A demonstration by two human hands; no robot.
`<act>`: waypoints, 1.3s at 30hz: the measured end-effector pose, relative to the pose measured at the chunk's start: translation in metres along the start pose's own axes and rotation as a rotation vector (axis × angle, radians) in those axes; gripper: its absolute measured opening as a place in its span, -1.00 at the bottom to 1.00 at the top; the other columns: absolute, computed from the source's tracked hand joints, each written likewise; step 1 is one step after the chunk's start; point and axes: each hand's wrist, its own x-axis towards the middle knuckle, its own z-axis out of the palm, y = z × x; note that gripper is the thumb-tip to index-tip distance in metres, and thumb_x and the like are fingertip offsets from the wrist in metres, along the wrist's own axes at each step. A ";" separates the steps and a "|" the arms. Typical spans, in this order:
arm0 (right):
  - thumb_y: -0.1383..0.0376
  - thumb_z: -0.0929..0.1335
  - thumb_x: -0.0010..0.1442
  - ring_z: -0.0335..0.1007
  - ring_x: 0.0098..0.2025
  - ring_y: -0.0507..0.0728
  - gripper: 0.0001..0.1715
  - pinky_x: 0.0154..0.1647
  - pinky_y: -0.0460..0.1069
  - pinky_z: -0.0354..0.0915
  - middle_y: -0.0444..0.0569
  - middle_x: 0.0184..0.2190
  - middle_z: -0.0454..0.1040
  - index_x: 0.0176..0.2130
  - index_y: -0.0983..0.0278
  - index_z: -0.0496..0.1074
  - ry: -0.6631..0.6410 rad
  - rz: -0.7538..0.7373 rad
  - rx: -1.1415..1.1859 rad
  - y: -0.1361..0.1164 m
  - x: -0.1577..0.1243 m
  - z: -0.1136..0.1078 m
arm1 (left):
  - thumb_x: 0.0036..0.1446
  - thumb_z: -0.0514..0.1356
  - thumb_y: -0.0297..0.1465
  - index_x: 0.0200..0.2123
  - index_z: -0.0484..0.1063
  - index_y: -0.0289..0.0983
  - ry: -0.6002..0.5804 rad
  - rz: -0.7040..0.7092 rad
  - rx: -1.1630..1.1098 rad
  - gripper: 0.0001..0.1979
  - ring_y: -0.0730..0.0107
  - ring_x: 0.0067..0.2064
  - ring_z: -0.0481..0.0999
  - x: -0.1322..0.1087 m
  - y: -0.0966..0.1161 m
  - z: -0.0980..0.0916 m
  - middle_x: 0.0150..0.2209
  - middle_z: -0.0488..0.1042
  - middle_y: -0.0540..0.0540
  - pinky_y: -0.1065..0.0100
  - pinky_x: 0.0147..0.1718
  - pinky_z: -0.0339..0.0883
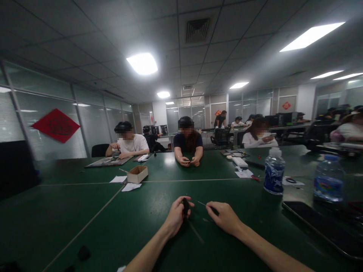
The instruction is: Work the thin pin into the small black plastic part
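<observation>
My left hand point(177, 214) is closed around a small black object point(185, 206), whose kind I cannot make out. The thumb and fingers hold it upright just above the green table. To its right, my right hand point(224, 216) pinches a thin, light-coloured needle-like rod point(201, 203) between thumb and forefinger. The rod's tip points left toward the black object, with a gap between them. Part of the rod is hidden inside the fingers.
On the green table point(136, 223) lie a phone point(320, 226), two bottles point(274, 172) at right, an open cardboard box point(137, 174) with papers point(131, 187), and a dark lump point(84, 253) at lower left. Across from me, a person point(187, 145) works with both hands.
</observation>
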 end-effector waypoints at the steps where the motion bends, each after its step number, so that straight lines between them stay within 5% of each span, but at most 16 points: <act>1: 0.23 0.14 0.26 0.40 -0.35 0.08 -0.64 -0.28 -0.06 0.27 -0.05 -0.38 0.48 -0.27 0.28 0.45 0.003 -0.004 -0.004 0.001 0.000 0.001 | -0.03 0.01 -0.45 -0.13 0.29 -0.31 -0.004 0.000 -0.002 -0.67 0.51 -0.47 0.32 0.000 0.000 0.000 -0.30 0.45 -0.11 0.43 -0.48 0.11; 8: 0.23 0.15 0.27 0.39 -0.36 0.05 -0.66 -0.29 -0.09 0.27 -0.06 -0.37 0.47 -0.25 0.27 0.45 -0.013 -0.035 0.042 0.000 -0.002 0.000 | -0.01 0.00 -0.48 -0.14 0.30 -0.32 0.007 0.007 -0.002 -0.68 0.51 -0.45 0.36 -0.002 0.005 0.003 -0.27 0.46 -0.14 0.43 -0.45 0.18; 18: 0.26 0.17 0.24 0.39 -0.38 0.06 -0.68 -0.31 -0.08 0.28 -0.03 -0.41 0.49 -0.26 0.29 0.46 0.025 -0.170 -0.027 0.004 -0.003 0.007 | -0.04 0.29 -0.33 -0.17 0.31 -0.29 0.002 0.012 -0.087 -0.64 0.29 -0.22 0.51 -0.007 0.009 0.008 -0.15 0.43 -0.19 0.24 -0.16 0.32; 25: 0.28 0.17 0.24 0.37 -0.44 0.03 -0.69 -0.39 -0.11 0.24 -0.05 -0.44 0.47 -0.26 0.27 0.46 -0.035 -0.242 -0.102 0.005 -0.003 0.008 | -0.11 0.34 -0.30 -0.18 0.30 -0.31 0.030 0.042 -0.049 -0.57 0.29 -0.27 0.52 -0.006 0.006 0.007 -0.24 0.49 -0.18 0.30 -0.25 0.35; 39: 0.26 0.16 0.24 0.37 -0.43 0.05 -0.66 -0.37 -0.09 0.25 -0.05 -0.44 0.48 -0.25 0.27 0.46 -0.038 -0.124 -0.115 0.004 -0.002 0.006 | -0.09 0.34 -0.36 -0.14 0.44 -0.34 0.047 0.030 -0.115 -0.60 0.32 -0.20 0.48 -0.004 0.007 0.005 -0.23 0.47 -0.17 0.25 -0.09 0.32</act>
